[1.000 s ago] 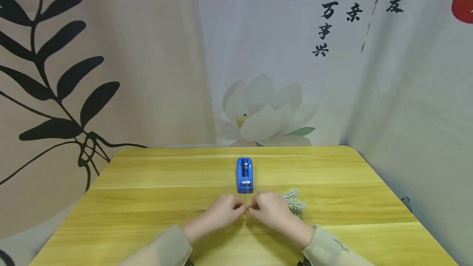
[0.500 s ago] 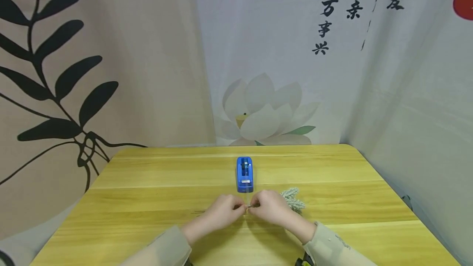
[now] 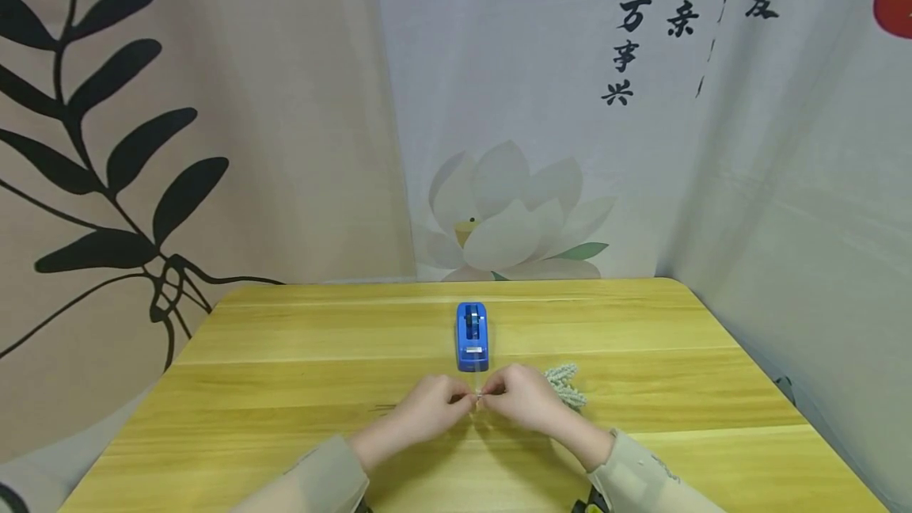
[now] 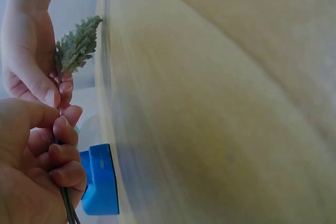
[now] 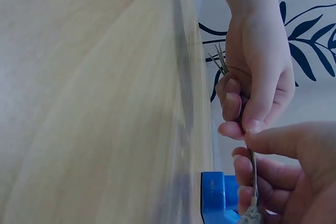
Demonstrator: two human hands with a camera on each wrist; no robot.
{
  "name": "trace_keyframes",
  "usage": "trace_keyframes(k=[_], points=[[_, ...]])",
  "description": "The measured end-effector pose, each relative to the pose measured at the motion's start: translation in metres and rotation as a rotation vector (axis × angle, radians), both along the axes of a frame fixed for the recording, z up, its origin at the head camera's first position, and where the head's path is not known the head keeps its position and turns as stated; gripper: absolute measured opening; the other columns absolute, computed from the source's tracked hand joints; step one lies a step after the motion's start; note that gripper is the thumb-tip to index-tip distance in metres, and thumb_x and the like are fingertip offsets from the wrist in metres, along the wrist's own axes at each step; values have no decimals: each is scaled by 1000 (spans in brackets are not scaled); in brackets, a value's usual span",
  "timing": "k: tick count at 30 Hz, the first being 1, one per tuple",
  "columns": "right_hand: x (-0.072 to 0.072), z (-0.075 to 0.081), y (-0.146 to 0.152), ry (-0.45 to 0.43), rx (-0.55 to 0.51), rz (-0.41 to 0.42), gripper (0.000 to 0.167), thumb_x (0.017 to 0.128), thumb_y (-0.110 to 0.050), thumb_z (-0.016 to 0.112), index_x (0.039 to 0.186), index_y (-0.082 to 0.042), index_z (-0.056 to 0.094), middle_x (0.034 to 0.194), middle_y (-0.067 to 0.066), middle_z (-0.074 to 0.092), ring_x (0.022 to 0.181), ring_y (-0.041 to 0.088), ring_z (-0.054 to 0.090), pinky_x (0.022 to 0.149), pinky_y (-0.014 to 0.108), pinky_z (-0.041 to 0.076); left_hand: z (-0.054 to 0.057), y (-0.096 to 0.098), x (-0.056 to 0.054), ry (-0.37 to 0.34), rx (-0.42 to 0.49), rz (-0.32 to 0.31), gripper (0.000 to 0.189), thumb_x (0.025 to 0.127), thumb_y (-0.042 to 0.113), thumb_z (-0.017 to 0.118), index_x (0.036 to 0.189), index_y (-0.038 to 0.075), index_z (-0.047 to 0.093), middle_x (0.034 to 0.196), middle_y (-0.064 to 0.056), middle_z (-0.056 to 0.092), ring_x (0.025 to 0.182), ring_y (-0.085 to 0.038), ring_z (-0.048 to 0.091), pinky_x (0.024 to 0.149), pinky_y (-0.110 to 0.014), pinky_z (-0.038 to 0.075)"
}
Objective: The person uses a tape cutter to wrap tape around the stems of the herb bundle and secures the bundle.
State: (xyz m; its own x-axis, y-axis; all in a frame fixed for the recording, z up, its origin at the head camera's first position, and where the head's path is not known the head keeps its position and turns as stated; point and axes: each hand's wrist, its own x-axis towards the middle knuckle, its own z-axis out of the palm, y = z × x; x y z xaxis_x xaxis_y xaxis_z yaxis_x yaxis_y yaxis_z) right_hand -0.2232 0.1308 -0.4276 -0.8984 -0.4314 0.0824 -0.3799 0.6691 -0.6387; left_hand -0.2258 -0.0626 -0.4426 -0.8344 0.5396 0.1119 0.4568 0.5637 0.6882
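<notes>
The dispenser and its tape bar the way ahead between left hand and right hand; the table gives passing room either side, though the sprig juts out rightward.

You face a pale fabric curtain printed with a large white lotus, behind a yellow wood-grained table.

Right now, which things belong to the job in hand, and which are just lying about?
In the job:
- left hand, right hand
- green sprigs, stems pinched by both
- blue tape dispenser, probably: clear strip below it

Apart:
- printed curtain
- black object, lower left, unclear
</notes>
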Motion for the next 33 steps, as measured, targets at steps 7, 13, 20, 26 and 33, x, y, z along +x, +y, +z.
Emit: trace_keyframes(k=[7, 13, 20, 26, 33], points=[[0, -3, 1, 18, -4, -1, 7, 84, -17, 72, 81, -12, 74, 75, -9, 68, 62, 4, 56, 59, 24, 49, 0, -1, 1, 42, -27, -16, 19, 95, 17, 60, 82, 9, 72, 54, 11, 46, 45, -1, 36, 43, -16, 30], [0, -4, 2, 68, 13, -11, 6, 84, -17, 72, 80, -13, 75, 75, -10, 68, 62, 2, 55, 57, 23, 47, 3, -3, 1, -24, -10, -10, 21, 96, 21, 59, 85, 10, 73, 58, 10, 50, 47, -2, 38, 44, -18, 31], [1, -3, 2, 91, 43, -26, 6, 84, -18, 73, 81, -13, 76, 77, -10, 69, 65, 2, 57, 60, 24, 49, 5, -5, 2, -133, 43, 28, 28, 98, 17, 53, 81, 6, 73, 55, 6, 50, 42, -3, 36, 38, -16, 28], [2, 0, 4, 125, 86, -15, 5, 83, -17, 73, 85, -14, 77, 83, -7, 72, 73, 6, 63, 65, 26, 51, 4, -5, 2, -171, 55, 54, 26, 96, 19, 55, 81, 8, 73, 60, 2, 57, 42, -5, 34, 38, -17, 27], [-1, 7, 10, 149, 160, 40, 11, 85, -13, 70, 92, -8, 77, 89, 1, 73, 80, 14, 67, 70, 29, 55, 3, -2, 4, -152, 59, 97, 21, 93, 18, 61, 86, 8, 77, 53, 5, 50, 40, -4, 32, 38, -18, 24]])
